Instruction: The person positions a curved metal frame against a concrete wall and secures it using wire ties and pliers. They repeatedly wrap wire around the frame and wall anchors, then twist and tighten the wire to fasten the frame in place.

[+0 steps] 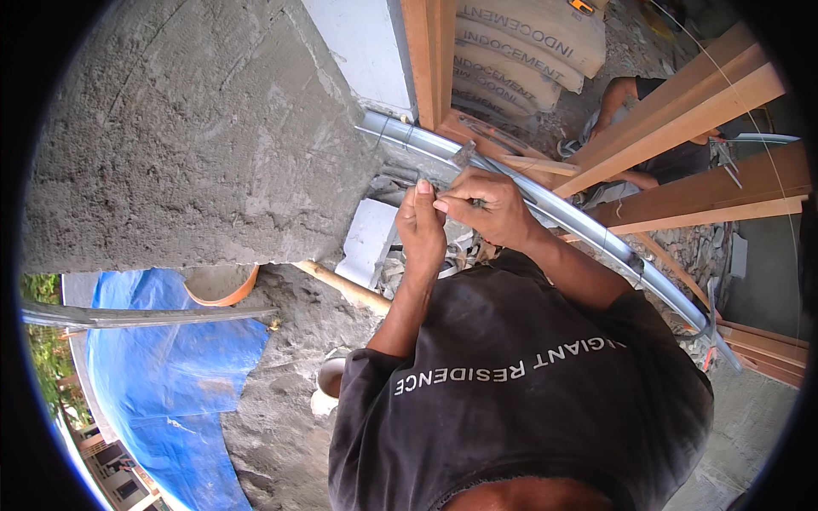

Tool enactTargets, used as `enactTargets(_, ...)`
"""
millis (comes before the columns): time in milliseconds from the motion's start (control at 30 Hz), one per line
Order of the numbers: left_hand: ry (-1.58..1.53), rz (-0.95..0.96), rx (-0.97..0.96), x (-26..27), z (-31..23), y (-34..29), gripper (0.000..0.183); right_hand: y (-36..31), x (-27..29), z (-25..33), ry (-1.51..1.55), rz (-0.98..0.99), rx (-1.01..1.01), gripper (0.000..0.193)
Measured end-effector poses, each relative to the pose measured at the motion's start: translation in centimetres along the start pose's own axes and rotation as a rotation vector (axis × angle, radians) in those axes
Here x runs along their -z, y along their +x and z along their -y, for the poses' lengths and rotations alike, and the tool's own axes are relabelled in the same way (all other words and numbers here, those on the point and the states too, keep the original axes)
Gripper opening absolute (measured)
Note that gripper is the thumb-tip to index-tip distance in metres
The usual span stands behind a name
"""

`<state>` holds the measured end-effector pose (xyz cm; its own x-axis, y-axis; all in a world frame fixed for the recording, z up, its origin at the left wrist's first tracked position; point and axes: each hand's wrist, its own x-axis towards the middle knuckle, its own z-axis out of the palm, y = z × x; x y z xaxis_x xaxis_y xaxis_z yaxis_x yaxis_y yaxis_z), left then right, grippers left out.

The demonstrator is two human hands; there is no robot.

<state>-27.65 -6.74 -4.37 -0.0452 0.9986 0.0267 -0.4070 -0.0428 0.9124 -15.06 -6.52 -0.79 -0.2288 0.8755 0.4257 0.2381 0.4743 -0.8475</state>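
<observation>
My left hand (pixel 420 226) and my right hand (pixel 496 209) meet in front of my chest, fingers pinched closed with the tips almost touching. Whatever is between them is too small to make out. A short grey metal piece (pixel 463 154) shows just beyond my right knuckles; I cannot tell if that hand holds it. Close past my hands runs a long bundle of silvery metal profiles (pixel 588 226), bound at intervals with thin dark ties. It slants from the wall corner down to the right.
Rough grey plaster wall (pixel 196 136) stands at left, with blue tarp (pixel 170 358) below. A white block (pixel 369 241) and wooden pole (pixel 345 287) lie by my left forearm. Timber posts (pixel 673 106), stacked cement sacks (pixel 515 51) and another person's arm (pixel 615 104) are at right.
</observation>
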Motion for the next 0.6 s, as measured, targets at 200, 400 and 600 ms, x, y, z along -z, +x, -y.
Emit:
enactTargets(200,0.05,0.141,0.043,1.3,-1.4,0.3,0.035,1.2,2.6,0.5,0.072,0.291,-0.214,0.018)
enactTargets(400,0.161,0.462,0.355,3.8,-3.4,1.7,0.034,2.5,3.6,1.4,-0.224,0.467,0.079,0.03)
enactTargets(600,0.238,0.464,0.253,4.4,-2.9,2.3,0.034,3.0,3.6,1.0,-0.421,0.515,0.133,0.021)
